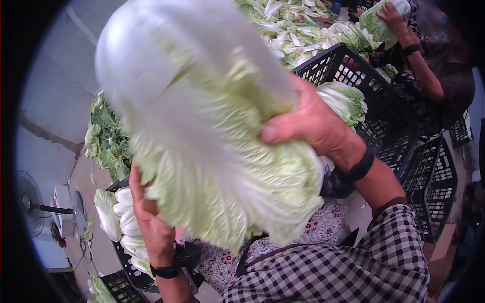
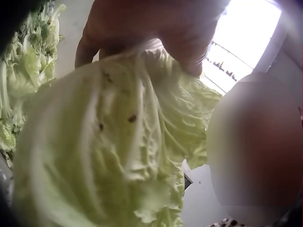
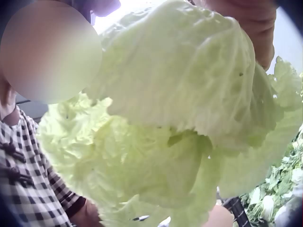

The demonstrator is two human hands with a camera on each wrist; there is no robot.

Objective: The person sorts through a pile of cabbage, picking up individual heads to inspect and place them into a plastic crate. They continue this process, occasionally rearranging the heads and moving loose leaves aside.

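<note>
A large napa cabbage point(image 1: 202, 131), white at the base and pale green toward its ruffled leaves, is held up close to the head camera. My right hand point(image 1: 318, 121) grips it from the right, thumb pressed on the leaves. Lower on the other side, my left hand point(image 1: 151, 227) holds its leafy edge, the fingers partly hidden behind it. In the left wrist view that hand point(image 2: 151, 28) straddles the leaves point(image 2: 118, 142), which carry a few dark specks. Broad outer leaves point(image 3: 180, 80) fill the right wrist view, with part of my right hand point(image 3: 251, 23) above.
Several cabbages point(image 1: 129, 222) lie in a black crate point(image 1: 124, 260) at lower left. To the right, another black crate point(image 1: 389, 111) has a cabbage point(image 1: 343, 103) at its edge. Loose leaves point(image 1: 303, 35) are heaped behind. Another person's hand point(image 1: 391, 17) holds a cabbage; a fan point(image 1: 30, 202) stands left.
</note>
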